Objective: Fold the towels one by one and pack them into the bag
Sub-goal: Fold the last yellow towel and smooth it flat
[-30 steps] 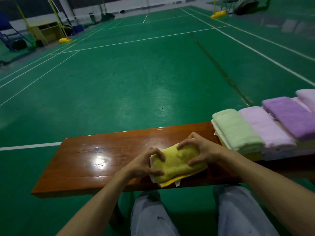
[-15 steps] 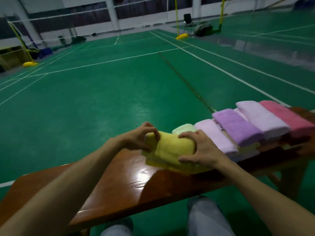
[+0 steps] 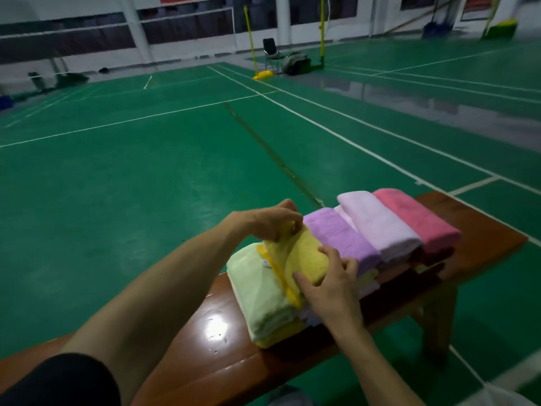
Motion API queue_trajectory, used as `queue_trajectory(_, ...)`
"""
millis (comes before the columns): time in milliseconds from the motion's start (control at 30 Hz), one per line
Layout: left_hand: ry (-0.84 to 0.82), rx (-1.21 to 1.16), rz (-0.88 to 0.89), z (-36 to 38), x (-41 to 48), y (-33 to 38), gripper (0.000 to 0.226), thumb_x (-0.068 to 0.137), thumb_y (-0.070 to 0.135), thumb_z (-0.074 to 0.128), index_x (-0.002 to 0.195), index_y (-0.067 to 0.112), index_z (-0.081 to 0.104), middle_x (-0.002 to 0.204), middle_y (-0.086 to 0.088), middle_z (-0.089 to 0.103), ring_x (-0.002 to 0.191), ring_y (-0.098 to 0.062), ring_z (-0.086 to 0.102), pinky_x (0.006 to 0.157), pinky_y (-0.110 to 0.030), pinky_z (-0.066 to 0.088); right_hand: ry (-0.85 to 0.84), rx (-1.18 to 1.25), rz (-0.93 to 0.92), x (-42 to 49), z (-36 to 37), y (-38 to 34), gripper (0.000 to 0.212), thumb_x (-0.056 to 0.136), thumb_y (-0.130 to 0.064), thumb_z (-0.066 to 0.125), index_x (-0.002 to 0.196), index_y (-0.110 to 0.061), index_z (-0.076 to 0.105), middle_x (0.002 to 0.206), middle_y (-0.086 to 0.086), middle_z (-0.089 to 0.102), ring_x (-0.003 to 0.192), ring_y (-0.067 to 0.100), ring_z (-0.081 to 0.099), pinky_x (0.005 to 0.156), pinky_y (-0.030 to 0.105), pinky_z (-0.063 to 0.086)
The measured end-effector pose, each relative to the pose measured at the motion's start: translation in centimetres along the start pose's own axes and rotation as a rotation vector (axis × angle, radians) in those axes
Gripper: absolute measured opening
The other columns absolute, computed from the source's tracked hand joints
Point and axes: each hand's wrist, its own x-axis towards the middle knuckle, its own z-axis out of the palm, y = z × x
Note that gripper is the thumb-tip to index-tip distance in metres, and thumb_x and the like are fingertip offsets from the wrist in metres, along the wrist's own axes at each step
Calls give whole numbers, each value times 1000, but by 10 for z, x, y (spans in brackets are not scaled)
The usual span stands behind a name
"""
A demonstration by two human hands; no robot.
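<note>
Left hand [image 3: 272, 222], centre frame: fingertips pinched on the far end of the folded yellow towel [image 3: 301, 259]; the fingers curl over the cloth, so the contact underneath is hidden. Right hand [image 3: 328, 285], just below and right of centre: thumb and fingers spread and clamped on the towel's near end, palm covering the lower right corner of the fold. The yellow towel sits in a row of folded towels, between the light green towel [image 3: 257, 294] to its left and the purple towel [image 3: 339, 235] to its right, touching both. A bright yellow trim strip runs along its left edge; a small white tag shows beside the strip, too small to read. Further right in the row: pale lilac towel [image 3: 377, 224], then pink towel [image 3: 415, 218]. Beneath this upper layer more folded cloth shows as edges only, yellow under the green one and pale and dark pieces under the purple and pink; count and colours not resolvable. All rest on a glossy brown wooden bench [image 3: 210, 344] with a light glare spot left of the stack; its left end is cut off by the frame and by the left forearm, which ends in a dark sleeve [image 3: 58, 382] at lower left. No bag identifiable in view. Around it, green court floor [image 3: 117, 171] with white lines; in the upper centre, a yellow net post [image 3: 251, 48], a dark chair [image 3: 270, 52] and a blurred heap beside it. A red banner at the top edge is cut off, no text legible.
</note>
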Motion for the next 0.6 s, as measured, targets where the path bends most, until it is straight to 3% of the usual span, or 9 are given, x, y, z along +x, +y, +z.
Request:
queue_trajectory(67,31,51,52,7,8,0,23,89,11,54,109,22,51,95,4,43,80,-14,42,57,-30,41,-55,-64,27,1,-3,-2,72,78,-44,77,138,-22,43,110,-2,28,109,30,53,88,32,43)
queue_trajectory(133,9,20,62,7,11,-1,36,89,-3,46,117,19,54,117,4,40,101,-13,42,83,-33,46,-108,-212,35,2,-9,-10,72,82,-54,69,139,-23,39,113,1,30,108,32,55,84,36,46)
queue_trajectory(167,32,-9,49,5,9,2,44,86,-9,45,117,19,57,130,1,36,114,-16,40,97,-35,42,-134,-325,30,3,-15,-16,70,83,-60,63,138,-24,39,117,3,33,107,33,57,82,36,46)
queue_trajectory(233,142,-46,37,4,4,1,47,81,-11,46,113,18,64,142,-5,32,130,-22,34,110,-37,32,-129,-511,22,8,-26,-22,66,84,-67,55,134,-26,42,124,7,37,108,36,57,85,39,45)
queue_trajectory(333,305,-140,80,9,-4,3,26,87,6,59,112,13,66,139,-9,40,130,-23,38,109,-30,29,39,-454,-53,24,-34,-26,68,82,-65,60,134,-22,48,129,12,42,116,35,43,94,43,42)
queue_trajectory(400,266,-201,117,20,-13,4,33,89,26,60,118,9,61,133,-11,46,123,-20,45,105,-25,33,118,-346,-175,38,-20,-22,73,80,-62,64,135,-16,51,136,15,44,124,36,38,102,47,39)
queue_trajectory(500,203,-227,80,42,-21,-1,47,94,31,57,135,7,47,143,-10,41,129,-17,42,108,-22,31,-20,-437,-157,43,13,-7,89,76,-70,59,145,-16,40,153,12,34,142,36,23,115,51,18)
queue_trajectory(600,203,-239,47,56,-22,-9,57,96,30,55,145,11,33,153,-3,29,133,-9,32,100,0,17,-16,-496,-106,37,26,19,101,70,-80,40,151,-20,31,158,9,29,148,33,14,117,46,0)
